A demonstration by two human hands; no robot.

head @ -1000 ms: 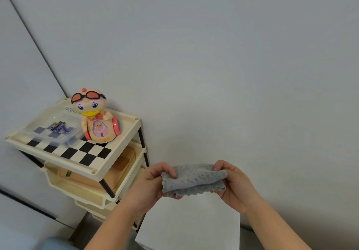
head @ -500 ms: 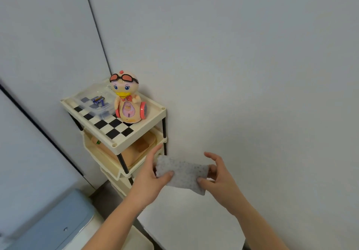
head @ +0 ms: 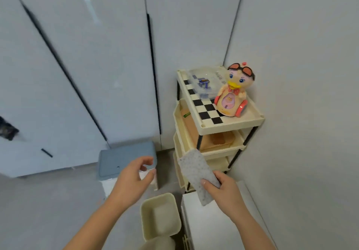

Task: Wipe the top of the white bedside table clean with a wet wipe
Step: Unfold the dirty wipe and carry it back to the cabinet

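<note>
1. A person's right hand [head: 223,190] grips a grey speckled wipe [head: 196,174] between thumb and fingers, the folded strip standing up and tilted away from the person, above the white bedside worktop [head: 215,228].
2. The wipe does not touch the worktop; its lower end hangs just over the near left part of the white surface, and its upper end shows in front of the cream shelf rack [head: 211,131].
3. The left hand [head: 134,179] is held apart from the right, empty, fingers loosely curled and spread, out over the floor in front of a bin with a blue-grey lid [head: 124,158].
4. The worktop sits in the lower right corner against the wall, with only part of its top in view.
5. A cream square tub [head: 159,218] stands just beside the worktop's left edge, open at the top.
6. On the rack's top tray, which has a black-and-white checked pattern, a toy duck with red goggles [head: 233,94] stands upright at the right side.
7. A clear plastic box [head: 206,82] lies just beside the duck, to its left, with small blue items inside.
8. Pale cupboard doors [head: 87,65] with dark seams fill the background.
</note>
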